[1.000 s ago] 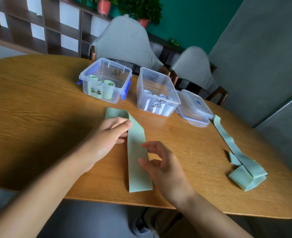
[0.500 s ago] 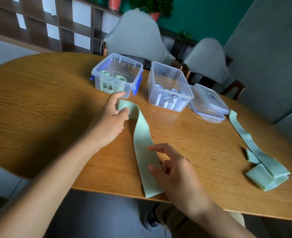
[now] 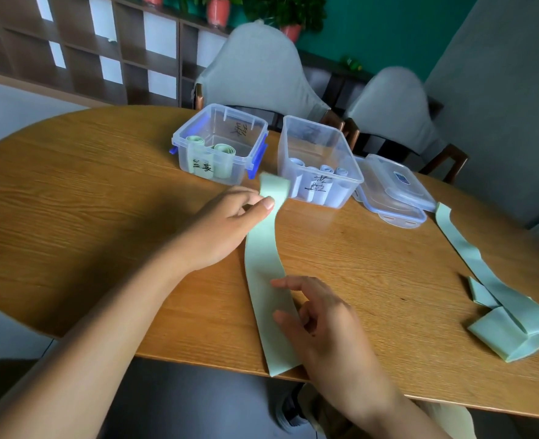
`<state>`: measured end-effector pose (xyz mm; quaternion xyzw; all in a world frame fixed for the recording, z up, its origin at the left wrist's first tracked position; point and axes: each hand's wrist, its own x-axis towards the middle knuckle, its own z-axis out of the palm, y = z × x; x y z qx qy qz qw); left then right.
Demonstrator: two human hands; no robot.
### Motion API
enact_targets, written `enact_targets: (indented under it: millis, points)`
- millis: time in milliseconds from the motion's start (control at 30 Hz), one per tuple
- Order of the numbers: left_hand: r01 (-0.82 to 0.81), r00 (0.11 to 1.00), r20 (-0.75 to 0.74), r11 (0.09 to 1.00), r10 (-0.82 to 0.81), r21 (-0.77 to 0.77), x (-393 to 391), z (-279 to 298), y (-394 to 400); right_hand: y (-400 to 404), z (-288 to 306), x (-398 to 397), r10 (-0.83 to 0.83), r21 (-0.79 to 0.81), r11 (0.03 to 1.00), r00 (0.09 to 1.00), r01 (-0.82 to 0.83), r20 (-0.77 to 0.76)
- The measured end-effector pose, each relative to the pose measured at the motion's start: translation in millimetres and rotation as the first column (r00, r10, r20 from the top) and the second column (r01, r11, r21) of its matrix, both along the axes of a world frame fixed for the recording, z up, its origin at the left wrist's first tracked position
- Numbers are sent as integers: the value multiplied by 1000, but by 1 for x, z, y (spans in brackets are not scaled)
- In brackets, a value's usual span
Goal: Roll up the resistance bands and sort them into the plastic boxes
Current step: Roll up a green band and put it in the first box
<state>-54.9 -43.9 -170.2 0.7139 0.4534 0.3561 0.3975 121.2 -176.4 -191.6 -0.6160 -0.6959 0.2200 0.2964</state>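
A long pale green resistance band (image 3: pixel 263 270) lies along the wooden table (image 3: pixel 87 201), its near end hanging over the front edge. My left hand (image 3: pixel 227 223) pinches the band's far end between thumb and fingers and has lifted it off the table. My right hand (image 3: pixel 318 324) rests on the band's near part with loosely spread fingers. Behind stand two clear plastic boxes: the left box (image 3: pixel 220 144) with blue clips holds green rolls, the right box (image 3: pixel 318 160) holds pale blue rolls.
Two clear lids (image 3: pixel 395 191) are stacked right of the boxes. A second green band (image 3: pixel 496 293) lies partly folded at the table's right end. Two grey-covered chairs (image 3: pixel 258 71) stand behind the table.
My left hand moved from mid-band up to the far end, took hold of it and lifted it. My right hand stayed on the near part.
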Motion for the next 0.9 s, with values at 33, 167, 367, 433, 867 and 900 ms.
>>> enact_targets:
  millis: [33,167,367,433,867,900]
  points:
    - [17,998,65,1000,-16,-19,1,2,-1,0,0,0,-6,8,1000,1000,7,-2]
    - [53,996,83,993,-44,-109,-1,-8,4,1,3,-2,5,4,1000,1000,-5,28]
    - [-73,983,-169,996,65,-42,-2,-23,9,-7,-1,0,48,13,999,982,-52,185]
    - [-55,987,-153,997,46,-59,-1,-23,9,-9,-2,-1,53,8,998,980,-56,194]
    - [-60,948,-306,993,88,97,-8,-24,-5,-11,-5,10,-55,79,996,995,48,86]
    - [-56,948,-307,992,87,110,-9,-23,-10,-13,-5,12,-60,83,995,996,54,69]
